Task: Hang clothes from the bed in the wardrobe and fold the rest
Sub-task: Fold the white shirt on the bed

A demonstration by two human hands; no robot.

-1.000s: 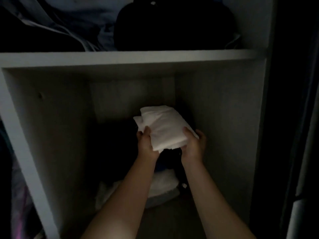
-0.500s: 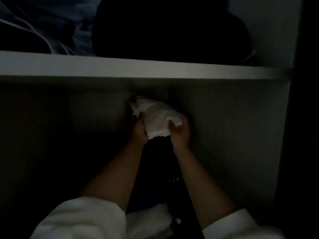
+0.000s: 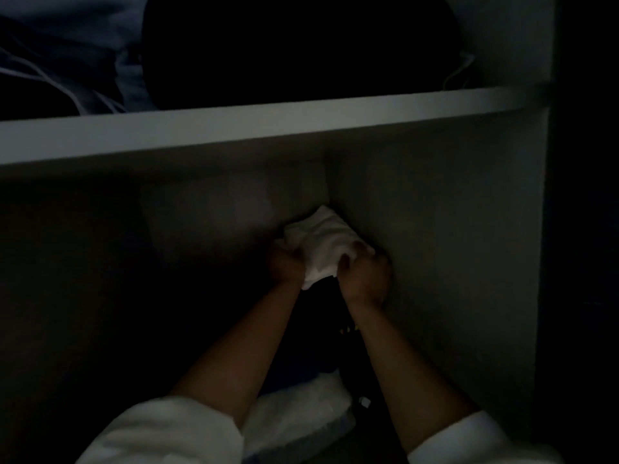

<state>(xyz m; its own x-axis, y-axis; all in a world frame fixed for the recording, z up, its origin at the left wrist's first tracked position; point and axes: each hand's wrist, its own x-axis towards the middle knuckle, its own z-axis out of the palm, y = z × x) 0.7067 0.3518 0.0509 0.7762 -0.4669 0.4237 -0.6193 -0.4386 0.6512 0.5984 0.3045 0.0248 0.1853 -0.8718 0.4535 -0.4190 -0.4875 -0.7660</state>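
In the wardrobe (image 3: 435,229), folded white cloth (image 3: 321,242) in 2 hands' grip.

A home, most likely a bedroom: inside of a pale wardrobe (image 3: 435,229), very dimly lit. White shelf board (image 3: 234,132) across the top, loaded with a dark bulky bundle (image 3: 294,45) and bluish fabric (image 3: 83,45). Below, a deep compartment with plain side panels, holding dark clothing (image 3: 321,329) and a pale folded textile (image 3: 301,406) near the front, perhaps a towel.
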